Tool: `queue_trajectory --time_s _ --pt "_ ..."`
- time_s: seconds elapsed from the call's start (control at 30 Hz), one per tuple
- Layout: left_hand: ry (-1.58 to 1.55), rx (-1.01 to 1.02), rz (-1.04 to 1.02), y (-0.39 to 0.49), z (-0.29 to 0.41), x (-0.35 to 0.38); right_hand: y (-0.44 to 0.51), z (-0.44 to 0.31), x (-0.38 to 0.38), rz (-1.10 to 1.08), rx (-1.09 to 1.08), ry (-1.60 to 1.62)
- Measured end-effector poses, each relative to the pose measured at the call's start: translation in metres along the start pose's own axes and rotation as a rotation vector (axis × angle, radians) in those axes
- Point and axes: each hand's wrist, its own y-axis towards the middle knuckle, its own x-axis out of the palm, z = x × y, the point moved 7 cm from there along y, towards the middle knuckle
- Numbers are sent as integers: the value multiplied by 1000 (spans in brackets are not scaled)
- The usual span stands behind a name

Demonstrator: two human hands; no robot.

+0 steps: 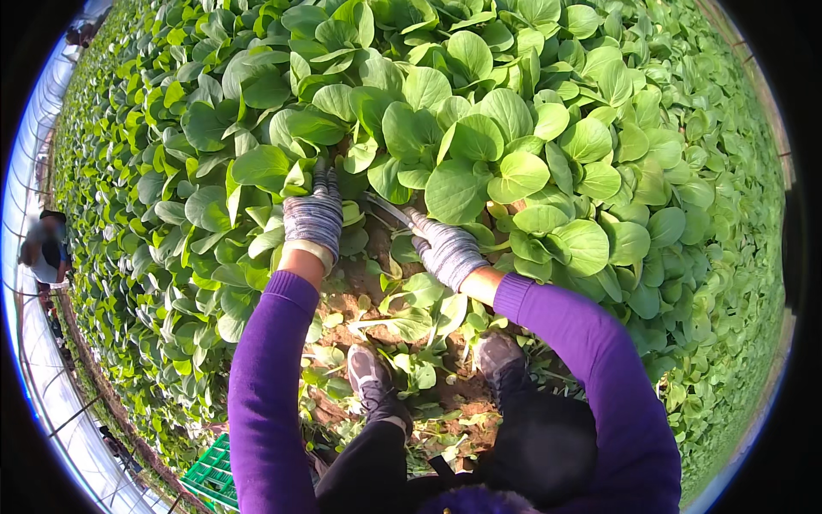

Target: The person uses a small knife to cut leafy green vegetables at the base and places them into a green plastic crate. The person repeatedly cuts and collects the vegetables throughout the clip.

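My left hand, in a grey-striped knit glove, reaches in among leafy greens that look like bok choy. Its fingers point away from me against the stems, and leaves hide the fingertips and thumb, so a grip cannot be made out. Closed around a small knife is my right hand, gloved the same way. The knife's slim metal blade points left, towards the stems beside my left hand. Broad leaves hang just above the right hand.
Cut leaves litter the brown soil around my shoes. A green plastic crate stands at lower left. Dense greens spread ahead and to both sides. Another person is at the far left, by the greenhouse wall.
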Motion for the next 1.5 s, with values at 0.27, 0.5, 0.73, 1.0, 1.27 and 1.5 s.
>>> queue_trajectory --time_s 0.27,0.5,0.73,1.0,1.27,1.5 --pt "-65 -124 -400 8 -38 -2 94 93 105 -65 -360 -1682" --pt "-145 -210 -369 -28 -57 9 76 -7 84 -222 -181 -1016" --pt "-173 -162 -271 -12 -50 9 127 88 182 368 -844 -2984" --pt "-210 -203 -308 -26 -66 19 110 34 162 48 -1088 -2737" --pt "-237 -150 -243 -13 -51 13 126 13 137 -60 -1033 -2430" --pt "-233 -128 -177 -11 -51 12 107 15 115 -62 -931 -2176"
